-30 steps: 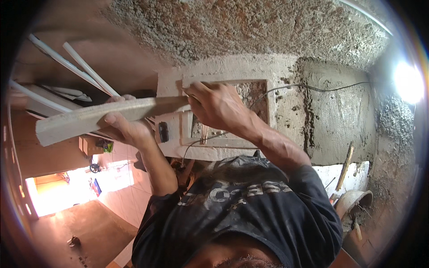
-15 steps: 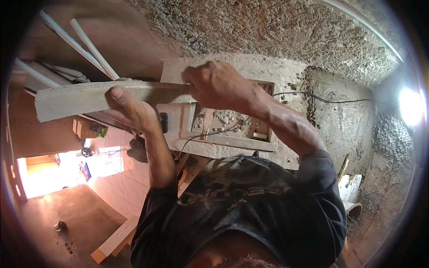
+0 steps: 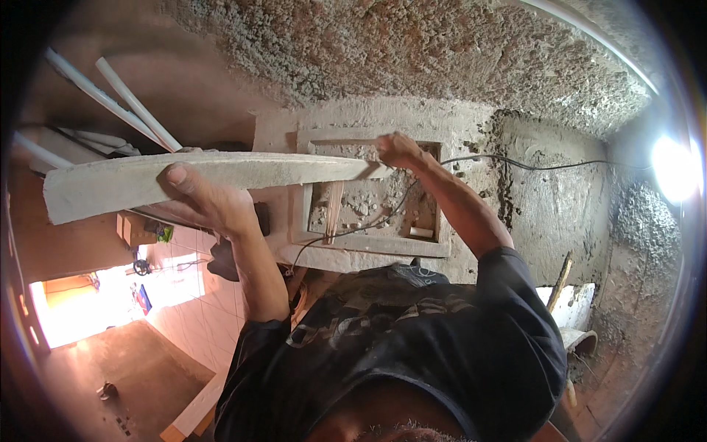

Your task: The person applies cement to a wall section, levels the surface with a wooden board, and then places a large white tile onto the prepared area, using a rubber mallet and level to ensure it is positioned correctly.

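Note:
A long, pale grey board (image 3: pixel 250 171), coated with dried mortar, lies slantwise in front of me. Its wide end is at the left and it narrows away to the right. My left hand (image 3: pixel 202 195) grips it from below near the wide end, with the thumb flat on its face. At the narrow end my right hand (image 3: pixel 400 151) is closed in a fist against the board's upper edge. Whatever is inside that fist is hidden. Below the board's right part is a shallow rectangular frame (image 3: pixel 368 247) with mortar crumbs in it.
A black cable (image 3: pixel 530 160) crosses the frame towards a bright lamp (image 3: pixel 674 169). White pipes (image 3: pixel 136 103) lean at the upper left. Rough mortared wall (image 3: pixel 412 51) rises beyond. Wooden planks (image 3: pixel 195 412) lie lower left; a cut pipe (image 3: pixel 580 342) is at the right.
My right hand has moved to the right along the board, farther from me, baring more of its length. The board's left end has dropped slightly in view; my left hand keeps its grip.

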Demonstrator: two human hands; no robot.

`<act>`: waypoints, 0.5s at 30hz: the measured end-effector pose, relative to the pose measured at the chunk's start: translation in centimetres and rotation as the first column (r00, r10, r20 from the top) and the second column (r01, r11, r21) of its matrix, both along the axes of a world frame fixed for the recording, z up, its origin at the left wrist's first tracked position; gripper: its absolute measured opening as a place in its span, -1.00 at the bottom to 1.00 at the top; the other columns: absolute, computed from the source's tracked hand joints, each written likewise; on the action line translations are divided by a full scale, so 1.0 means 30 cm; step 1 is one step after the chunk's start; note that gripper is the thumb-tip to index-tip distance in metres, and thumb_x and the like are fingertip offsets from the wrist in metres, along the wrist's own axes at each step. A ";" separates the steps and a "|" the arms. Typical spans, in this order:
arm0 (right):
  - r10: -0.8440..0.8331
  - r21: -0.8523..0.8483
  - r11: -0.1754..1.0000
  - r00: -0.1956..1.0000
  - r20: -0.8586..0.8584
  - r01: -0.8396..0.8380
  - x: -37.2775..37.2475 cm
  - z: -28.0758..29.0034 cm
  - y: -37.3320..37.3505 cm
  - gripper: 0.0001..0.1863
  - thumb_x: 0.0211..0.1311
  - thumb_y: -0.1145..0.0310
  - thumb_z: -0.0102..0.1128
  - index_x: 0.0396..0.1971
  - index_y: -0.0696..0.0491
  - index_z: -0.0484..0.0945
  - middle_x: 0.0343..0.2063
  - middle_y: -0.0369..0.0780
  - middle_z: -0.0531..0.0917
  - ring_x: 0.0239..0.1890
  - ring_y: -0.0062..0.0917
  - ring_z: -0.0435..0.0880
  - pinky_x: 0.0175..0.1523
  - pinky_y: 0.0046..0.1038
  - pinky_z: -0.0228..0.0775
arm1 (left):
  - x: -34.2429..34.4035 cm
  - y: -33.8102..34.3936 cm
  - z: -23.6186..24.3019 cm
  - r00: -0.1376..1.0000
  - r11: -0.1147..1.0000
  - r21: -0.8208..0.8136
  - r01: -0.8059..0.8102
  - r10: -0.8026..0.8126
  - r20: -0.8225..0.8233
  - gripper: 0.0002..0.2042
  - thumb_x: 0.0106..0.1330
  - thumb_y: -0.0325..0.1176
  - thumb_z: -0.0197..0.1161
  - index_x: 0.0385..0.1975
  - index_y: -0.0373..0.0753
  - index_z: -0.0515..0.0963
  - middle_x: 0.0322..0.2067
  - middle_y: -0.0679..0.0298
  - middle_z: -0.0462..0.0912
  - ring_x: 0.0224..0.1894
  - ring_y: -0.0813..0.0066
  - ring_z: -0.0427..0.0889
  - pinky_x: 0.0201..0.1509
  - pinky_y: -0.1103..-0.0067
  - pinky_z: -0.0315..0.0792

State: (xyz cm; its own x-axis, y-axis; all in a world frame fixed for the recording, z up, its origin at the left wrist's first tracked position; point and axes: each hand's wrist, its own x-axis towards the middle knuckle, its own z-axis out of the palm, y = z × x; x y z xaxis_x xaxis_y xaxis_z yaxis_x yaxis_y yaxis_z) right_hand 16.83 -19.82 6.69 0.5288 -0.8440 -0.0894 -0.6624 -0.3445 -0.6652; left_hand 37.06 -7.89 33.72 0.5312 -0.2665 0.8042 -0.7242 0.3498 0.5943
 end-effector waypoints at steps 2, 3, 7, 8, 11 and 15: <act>0.007 0.196 0.981 0.998 -0.067 0.006 -0.010 0.020 -0.011 -0.77 -0.03 0.36 0.03 -0.34 0.03 0.57 -0.41 -0.07 0.65 -0.30 -0.18 0.64 -0.19 -0.19 0.46 | 0.003 -0.008 0.011 1.000 1.000 -0.008 0.008 -0.008 0.011 -0.11 0.26 0.21 -0.01 0.28 -0.37 -0.26 -0.09 -0.04 0.30 -0.30 0.39 0.48 -0.35 0.55 0.49; 0.011 0.163 0.987 0.998 -0.056 -0.002 -0.013 0.031 -0.015 -0.78 -0.05 0.34 0.06 -0.35 0.03 0.57 -0.41 -0.08 0.65 -0.31 -0.16 0.63 -0.20 -0.21 0.46 | 0.007 -0.004 0.017 0.998 0.999 0.009 0.052 -0.052 -0.021 -0.11 0.27 0.21 -0.02 0.28 -0.36 -0.27 -0.08 -0.04 0.29 -0.30 0.39 0.48 -0.37 0.56 0.49; 0.024 0.025 0.999 0.999 0.028 -0.024 0.026 0.063 0.022 -0.79 -0.04 0.35 0.05 -0.35 -0.01 0.57 -0.43 -0.09 0.64 -0.31 -0.20 0.64 -0.22 -0.23 0.45 | 0.022 0.010 -0.032 0.992 0.996 0.083 0.033 -0.022 -0.128 -0.14 0.30 0.16 -0.03 0.30 -0.32 -0.32 -0.06 -0.04 0.28 -0.27 0.39 0.48 -0.36 0.55 0.50; 0.012 0.021 1.000 1.000 -0.014 -0.012 0.021 -0.014 0.010 -0.78 -0.02 0.31 0.06 -0.35 0.00 0.56 -0.44 -0.09 0.64 -0.33 -0.21 0.63 -0.24 -0.24 0.44 | 0.005 0.000 -0.011 0.986 0.997 0.059 0.058 -0.048 -0.159 -0.14 0.31 0.15 -0.03 0.30 -0.31 -0.32 -0.05 -0.05 0.28 -0.26 0.39 0.47 -0.33 0.55 0.50; -0.045 0.040 0.998 0.998 -0.053 0.047 -0.029 -0.178 -0.036 -0.78 0.00 0.25 0.05 -0.36 -0.02 0.56 -0.46 -0.10 0.62 -0.36 -0.22 0.61 -0.26 -0.29 0.42 | 0.067 0.000 -0.034 0.994 0.995 0.098 0.012 -0.002 -0.105 -0.15 0.31 0.14 -0.02 0.31 -0.30 -0.31 -0.05 -0.04 0.31 -0.21 0.36 0.46 -0.24 0.52 0.48; -0.043 -0.012 0.999 0.996 -0.085 0.042 -0.010 -0.196 0.025 -0.82 0.06 0.23 0.01 -0.40 -0.06 0.55 -0.42 -0.10 0.61 -0.30 -0.18 0.59 -0.22 -0.22 0.41 | 0.055 0.040 -0.025 0.978 0.994 0.052 0.098 -0.086 -0.191 -0.14 0.29 0.13 0.02 0.31 -0.30 -0.29 -0.03 -0.02 0.32 -0.19 0.35 0.45 -0.22 0.50 0.45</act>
